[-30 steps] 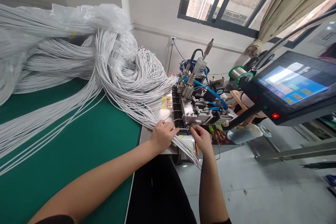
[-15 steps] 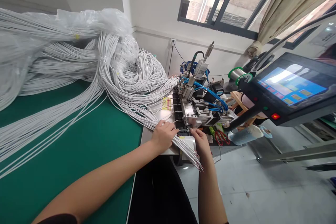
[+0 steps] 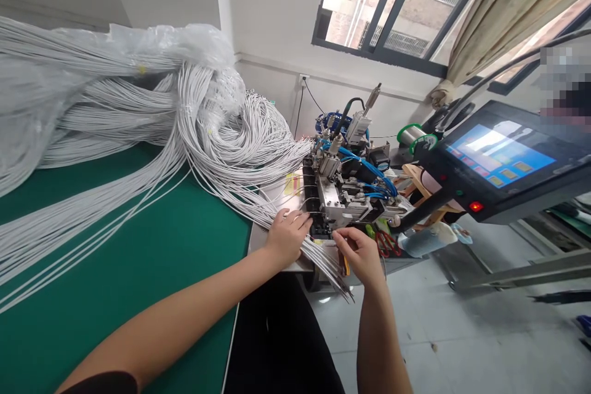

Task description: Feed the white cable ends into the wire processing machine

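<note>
My left hand [image 3: 287,238] is closed over a bundle of white cables [image 3: 247,203], its fingers pointing toward the wire-processing machine [image 3: 335,188]. The loose cable ends [image 3: 329,268] stick out past this hand, toward the floor side. At the machine's front end, my right hand [image 3: 360,250] has thumb and forefinger pinched together beside the black wire slots [image 3: 318,228]. Whatever sits between those fingertips is too small to make out. Single white cables run from the bundle into the slots along the machine's edge.
A large heap of white cables [image 3: 258,129], partly under clear plastic [image 3: 203,43], covers the back of the green table [image 3: 115,283]. To the right stand a control screen [image 3: 501,154] with a red lit button, a spool of solder wire [image 3: 413,136] and red-handled scissors [image 3: 386,243].
My right hand has turned and shifted slightly right and down, off the short cable stretch seen between the hands. My left hand's fingers have moved up a little over the slots' edge.
</note>
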Tool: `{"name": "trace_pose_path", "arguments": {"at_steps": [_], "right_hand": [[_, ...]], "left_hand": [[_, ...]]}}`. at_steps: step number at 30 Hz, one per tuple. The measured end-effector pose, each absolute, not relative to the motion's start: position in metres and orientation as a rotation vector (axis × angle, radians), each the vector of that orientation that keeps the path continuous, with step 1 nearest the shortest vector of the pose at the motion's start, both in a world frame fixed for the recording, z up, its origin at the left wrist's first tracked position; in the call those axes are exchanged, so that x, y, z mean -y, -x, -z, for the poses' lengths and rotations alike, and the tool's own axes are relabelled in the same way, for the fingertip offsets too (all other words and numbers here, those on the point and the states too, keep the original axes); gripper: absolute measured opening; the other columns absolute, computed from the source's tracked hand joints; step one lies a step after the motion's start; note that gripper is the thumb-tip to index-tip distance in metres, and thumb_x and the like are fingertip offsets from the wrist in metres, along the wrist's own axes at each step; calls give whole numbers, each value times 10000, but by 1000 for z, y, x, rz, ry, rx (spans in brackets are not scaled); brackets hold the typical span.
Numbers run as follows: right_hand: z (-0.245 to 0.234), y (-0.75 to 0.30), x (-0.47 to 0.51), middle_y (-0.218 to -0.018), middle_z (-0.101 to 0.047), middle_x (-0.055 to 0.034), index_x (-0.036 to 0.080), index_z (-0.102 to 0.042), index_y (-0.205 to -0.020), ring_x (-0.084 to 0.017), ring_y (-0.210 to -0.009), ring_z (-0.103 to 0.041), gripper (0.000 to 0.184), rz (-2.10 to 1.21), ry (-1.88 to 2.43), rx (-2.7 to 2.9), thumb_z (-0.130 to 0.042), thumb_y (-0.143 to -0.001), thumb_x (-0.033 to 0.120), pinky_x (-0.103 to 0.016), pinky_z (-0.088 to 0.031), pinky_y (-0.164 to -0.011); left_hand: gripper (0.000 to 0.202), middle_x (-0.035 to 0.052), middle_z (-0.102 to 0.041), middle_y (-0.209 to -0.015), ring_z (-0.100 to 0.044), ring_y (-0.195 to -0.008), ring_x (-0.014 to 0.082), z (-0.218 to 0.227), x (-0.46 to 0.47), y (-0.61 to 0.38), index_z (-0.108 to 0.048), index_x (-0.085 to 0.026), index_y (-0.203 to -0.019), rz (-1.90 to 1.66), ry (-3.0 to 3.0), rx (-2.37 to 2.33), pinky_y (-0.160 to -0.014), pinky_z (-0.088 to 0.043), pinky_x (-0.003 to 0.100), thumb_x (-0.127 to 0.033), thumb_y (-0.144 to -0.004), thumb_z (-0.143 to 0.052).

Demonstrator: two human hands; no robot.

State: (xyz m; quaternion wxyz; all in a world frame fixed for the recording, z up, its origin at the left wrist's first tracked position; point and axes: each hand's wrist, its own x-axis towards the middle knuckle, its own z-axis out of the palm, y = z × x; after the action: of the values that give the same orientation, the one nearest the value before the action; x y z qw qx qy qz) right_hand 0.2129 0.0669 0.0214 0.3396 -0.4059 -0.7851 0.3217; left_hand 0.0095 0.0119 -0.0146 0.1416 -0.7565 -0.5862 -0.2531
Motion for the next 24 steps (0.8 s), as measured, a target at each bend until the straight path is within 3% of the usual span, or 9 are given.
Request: {"name": "trace_pose_path", "arguments": {"at_steps": [5, 10, 14, 17, 21, 24], "right_hand": [[-34, -189, -62, -822, -680, -49, 208, -702, -843, -204, -794, -601, 148, -722, 918, 2322, -604, -872, 315, -289, -435, -691], [-24, -178, -66, -793, -663, -46, 203, -652, -803, -198, -779, -598, 163, -707, 889, 2309, -547, -903, 278, -291, -439, -703], [-13, -195, -77, -809, -634, -58, 202, -586, -812, -205, -775, -580, 196, -613, 967, 2223, -478, -933, 311, -301, -429, -708], [-9, -212, -83, -792, -604, -61, 204, -548, -810, -205, -742, -553, 221, -585, 1030, 2138, -448, -938, 355, -305, -419, -684], [-8, -218, -82, -764, -565, -49, 210, -521, -806, -194, -705, -511, 238, -645, 1032, 2124, -426, -941, 381, -301, -402, -658], [-11, -211, -80, -716, -522, -22, 214, -500, -785, -179, -681, -480, 254, -720, 1028, 2077, -412, -948, 388, -286, -384, -643]], "left_hand": [[384, 81, -694, -1101, -597, -975, 217, 11, -11, -10, -587, -180, -1238, 788, 2123, 1637, -944, -308, 437, -148, -870, -479], [457, 80, -698, -1037, -603, -869, 203, 12, -9, -9, -573, -161, -1262, 785, 2109, 1602, -923, -309, 431, -110, -818, -478], [445, 87, -682, -1098, -594, -926, 208, 12, -10, -10, -590, -175, -1244, 836, 2072, 1587, -902, -318, 421, -101, -825, -459], [405, 73, -687, -1061, -589, -953, 198, 11, -12, -10, -626, -197, -1182, 881, 2035, 1583, -894, -312, 402, -77, -851, -425], [329, 9, -678, -817, -583, -800, 150, 10, -12, -8, -670, -228, -990, 876, 2080, 1562, -916, -289, 381, -71, -884, -401], [303, 0, -648, -749, -569, -755, 142, 10, -12, -6, -665, -225, -958, 846, 2173, 1499, -923, -288, 371, -89, -894, -402]]}}
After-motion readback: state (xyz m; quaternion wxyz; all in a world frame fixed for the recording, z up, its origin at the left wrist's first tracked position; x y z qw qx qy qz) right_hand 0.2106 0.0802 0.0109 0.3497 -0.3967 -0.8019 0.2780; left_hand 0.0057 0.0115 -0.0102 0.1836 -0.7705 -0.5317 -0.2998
